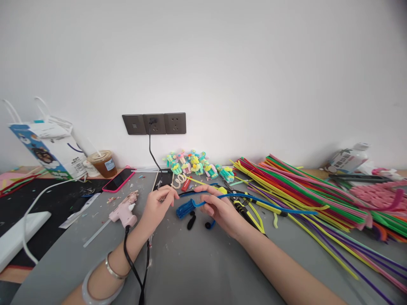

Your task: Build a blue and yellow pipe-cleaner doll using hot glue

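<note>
My right hand (pixel 222 209) pinches a blue pipe cleaner (pixel 254 197), whose long tail runs off to the right. From its near end hangs a folded blue pipe-cleaner bundle (pixel 185 209), just above the grey table. My left hand (pixel 161 202) is closed, thumb against fingertips, at the left end of a dark pipe-cleaner strand (pixel 190 193) that spans the gap to my right fingers. The exact grip there is partly hidden. Below lie a small black fuzzy piece (pixel 191 221) and a curled black one (pixel 208 225).
A pink glue gun (pixel 124 212) with a black cord lies left, near a pink-edged phone (pixel 119 179) and an iced drink (pixel 103 164). Pastel pipe-cleaner figures (pixel 195 164) stand by the wall. Pliers (pixel 244 209) and colourful pipe-cleaner bundles (pixel 305 190) spread to the right.
</note>
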`<state>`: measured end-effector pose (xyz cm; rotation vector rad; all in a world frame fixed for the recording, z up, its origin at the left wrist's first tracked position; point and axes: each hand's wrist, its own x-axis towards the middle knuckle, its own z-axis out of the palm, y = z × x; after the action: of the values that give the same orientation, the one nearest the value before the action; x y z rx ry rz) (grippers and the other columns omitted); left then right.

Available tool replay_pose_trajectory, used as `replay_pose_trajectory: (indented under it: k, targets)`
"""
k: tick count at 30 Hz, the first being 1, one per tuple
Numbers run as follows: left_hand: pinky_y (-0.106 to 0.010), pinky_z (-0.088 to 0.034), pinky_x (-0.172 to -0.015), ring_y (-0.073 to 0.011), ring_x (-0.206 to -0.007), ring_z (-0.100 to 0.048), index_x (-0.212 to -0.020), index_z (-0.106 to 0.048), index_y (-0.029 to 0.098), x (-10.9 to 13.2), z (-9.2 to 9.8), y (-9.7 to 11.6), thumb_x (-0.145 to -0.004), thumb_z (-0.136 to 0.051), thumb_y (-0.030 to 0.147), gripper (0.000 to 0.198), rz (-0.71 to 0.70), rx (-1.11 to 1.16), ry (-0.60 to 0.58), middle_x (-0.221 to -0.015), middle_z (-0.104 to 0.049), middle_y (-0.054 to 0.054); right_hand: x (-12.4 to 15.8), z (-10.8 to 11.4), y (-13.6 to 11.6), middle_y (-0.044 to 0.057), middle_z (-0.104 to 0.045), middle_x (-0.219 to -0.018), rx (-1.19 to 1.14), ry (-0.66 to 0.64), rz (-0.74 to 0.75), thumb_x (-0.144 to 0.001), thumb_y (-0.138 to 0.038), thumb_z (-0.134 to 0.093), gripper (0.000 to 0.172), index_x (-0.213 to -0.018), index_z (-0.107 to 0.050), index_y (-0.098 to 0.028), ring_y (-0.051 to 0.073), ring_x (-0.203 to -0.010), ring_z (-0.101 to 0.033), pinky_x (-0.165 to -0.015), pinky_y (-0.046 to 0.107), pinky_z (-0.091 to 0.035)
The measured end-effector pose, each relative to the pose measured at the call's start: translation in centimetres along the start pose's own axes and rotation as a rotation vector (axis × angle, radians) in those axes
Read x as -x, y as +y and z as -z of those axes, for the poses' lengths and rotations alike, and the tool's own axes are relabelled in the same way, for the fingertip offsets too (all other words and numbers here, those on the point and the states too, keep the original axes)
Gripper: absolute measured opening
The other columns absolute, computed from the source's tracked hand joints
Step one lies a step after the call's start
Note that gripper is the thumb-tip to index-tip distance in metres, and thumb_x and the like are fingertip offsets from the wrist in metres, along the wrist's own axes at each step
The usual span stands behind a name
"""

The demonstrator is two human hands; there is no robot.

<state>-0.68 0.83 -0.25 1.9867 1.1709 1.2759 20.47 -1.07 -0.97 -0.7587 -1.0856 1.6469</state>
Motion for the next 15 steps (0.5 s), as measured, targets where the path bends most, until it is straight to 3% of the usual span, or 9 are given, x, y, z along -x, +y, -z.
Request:
replay_pose_trajectory:
  k: [2,5,8,15]
  targets:
    - [-0.028,-0.054,-0.064,-0.0191,-0.075,-0.067,-0.057,-0.063,0.019,0.1,-0.1,-0.2,-0.091,-0.051,0.029,0.038,0.015,-0.005,-0.007,-0.077,-0.074,-0.007,0.0,0.0,0.0,-0.009,-0.035,-0.049,0.001,0.005,-0.004,-0.083,-0.030,-0.059,0.026,-0.105,-0.063,-0.018,0.011,-0.051,-0.022,-0.056,0.030,-0.018]
    - [-0.033,-0.058,-0.082,-0.0231,-0.095,-0.072,-0.082,-0.078,0.020,0.1,-0.3,-0.5,-0.092,-0.056,0.030,0.026,0.012,0.006,-0.007,-0.097,-0.079,-0.008,0.0,-0.1,-0.1,-0.009,-0.035,-0.049,-0.001,0.006,0.002,-0.082,-0.031,-0.060,0.025,-0.103,-0.064,-0.018,0.011,-0.051,-0.023,-0.056,0.029,-0.018]
    - [-0.036,-0.059,-0.092,-0.0236,-0.103,-0.072,-0.099,-0.080,0.022,0.1,-0.4,-0.7,-0.090,-0.061,0.028,0.022,0.009,0.011,-0.011,-0.111,-0.078,-0.007,0.0,-0.1,0.0,-0.009,-0.035,-0.050,-0.002,0.003,0.008,-0.083,-0.031,-0.060,0.024,-0.103,-0.064,-0.019,0.011,-0.051,-0.022,-0.056,0.029,-0.018]
    - [-0.039,-0.060,-0.089,-0.0254,-0.100,-0.074,-0.087,-0.081,0.022,0.1,-0.5,-1.1,-0.086,-0.066,0.025,0.015,-0.026,0.014,-0.018,-0.110,-0.078,-0.009,0.0,0.0,0.1,-0.009,-0.034,-0.051,0.014,0.000,-0.012,-0.083,-0.030,-0.060,0.024,-0.104,-0.064,-0.019,0.010,-0.051,-0.022,-0.055,0.029,-0.016]
